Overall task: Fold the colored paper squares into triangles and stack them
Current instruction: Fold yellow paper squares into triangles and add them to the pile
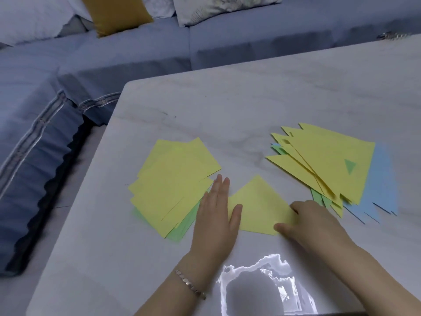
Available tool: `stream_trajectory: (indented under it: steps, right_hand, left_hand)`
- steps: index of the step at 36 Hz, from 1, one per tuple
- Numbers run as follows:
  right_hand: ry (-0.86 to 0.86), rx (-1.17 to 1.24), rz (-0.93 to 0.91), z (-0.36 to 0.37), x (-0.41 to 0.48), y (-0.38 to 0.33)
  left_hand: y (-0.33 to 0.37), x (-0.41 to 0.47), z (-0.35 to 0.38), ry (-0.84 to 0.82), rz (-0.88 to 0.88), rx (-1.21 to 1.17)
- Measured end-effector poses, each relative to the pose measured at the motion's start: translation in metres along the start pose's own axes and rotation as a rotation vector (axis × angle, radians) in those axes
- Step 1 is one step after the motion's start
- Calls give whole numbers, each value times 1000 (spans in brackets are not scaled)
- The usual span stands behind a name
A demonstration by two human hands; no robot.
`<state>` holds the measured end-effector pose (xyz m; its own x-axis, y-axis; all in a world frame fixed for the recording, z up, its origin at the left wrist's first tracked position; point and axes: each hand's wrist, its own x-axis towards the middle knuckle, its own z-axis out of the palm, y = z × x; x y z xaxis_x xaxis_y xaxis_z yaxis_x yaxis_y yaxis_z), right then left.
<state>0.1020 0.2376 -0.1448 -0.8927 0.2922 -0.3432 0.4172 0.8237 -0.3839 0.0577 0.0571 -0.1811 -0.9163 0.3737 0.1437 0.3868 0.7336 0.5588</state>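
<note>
Our yellow triangle (257, 206) lies on the counter (227, 110), the pile of squares (173, 185) to its left, the stack of triangles (330, 160) to its right. Our left hand (214, 217) rests flat, fingers straight, thumb on its left edge. Our right hand (316, 221) curls its fingers at its right corner, pinching or pressing we cannot tell. We should crease firmly, edges matched.

Dim, cool bluish cast; light soft, diffuse. Bright specular glare patch on table (227, 99) near bottom edge, blown out. Shadows faint. Whole frame soft, low detail. Wide-angle bowing at edges; sofa (114, 58) bg blurry.
</note>
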Motion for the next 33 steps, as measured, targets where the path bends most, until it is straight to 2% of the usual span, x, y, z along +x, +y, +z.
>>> stream_trajectory:
  steps: [3,5,8,10,14,17,20,25,30,33]
  right_hand:
    - [122,281,-72,-1,-5,9]
    - [244,485,-54,-6,-3,14]
    - [468,625,19,-18,5,19]
    - [535,685,87,-30,10,19]
    - [505,589,207,-41,18,23]
    - [524,309,213,-35,11,23]
    - [560,201,52,-25,2,19]
    - [381,240,-253,-8,-6,1]
    - [244,191,-390,5,-10,-19]
    - [169,164,-413,12,-11,-30]
  left_hand:
    - [-19,12,-22,136,-98,87]
    - [-36,21,-34,91,-220,171]
    - [-55,32,-47,13,-351,247]
    - [-60,37,-52,-32,-389,257]
    - [-60,43,-59,-95,-425,230]
    - [-55,44,-63,-101,-412,255]
    - [-48,42,-64,-133,-331,335]
    - [-45,36,-73,-114,-226,321]
    - [-54,34,-79,-200,-283,253]
    - [-55,34,-82,-192,-287,253]
